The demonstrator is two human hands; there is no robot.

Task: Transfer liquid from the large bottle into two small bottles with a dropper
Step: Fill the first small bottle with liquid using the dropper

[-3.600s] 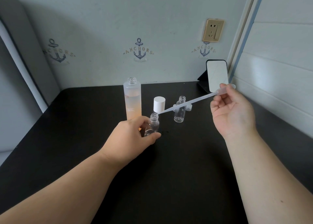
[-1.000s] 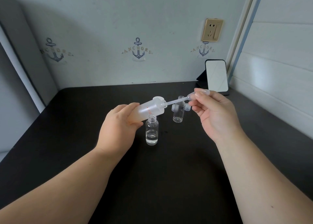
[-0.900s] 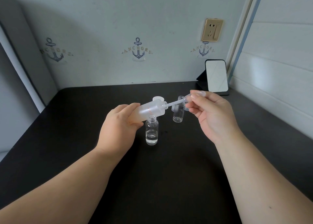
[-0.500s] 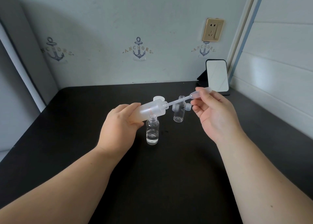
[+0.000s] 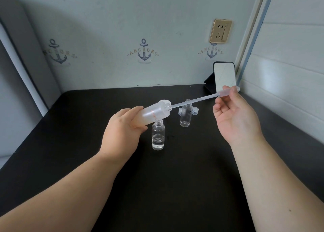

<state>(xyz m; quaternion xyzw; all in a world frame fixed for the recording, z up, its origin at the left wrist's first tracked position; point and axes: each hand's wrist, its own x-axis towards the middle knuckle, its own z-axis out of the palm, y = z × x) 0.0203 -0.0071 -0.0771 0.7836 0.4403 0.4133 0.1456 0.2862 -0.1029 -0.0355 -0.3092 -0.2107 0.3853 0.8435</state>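
Now dropper (image 5: 196,100) between both hands.

We saw a matte black table (image 5: 157,188) running back to the wall. On it stood a small clear glass bottle (image 5: 158,137), uncapped, with a little clear liquid at its bottom. Behind it to the right stood a second small clear bottle (image 5: 185,115), two translucent screw caps (image 5: 195,111) just beside it. A black-framed mirror (image 5: 224,76) stood at the far right corner.
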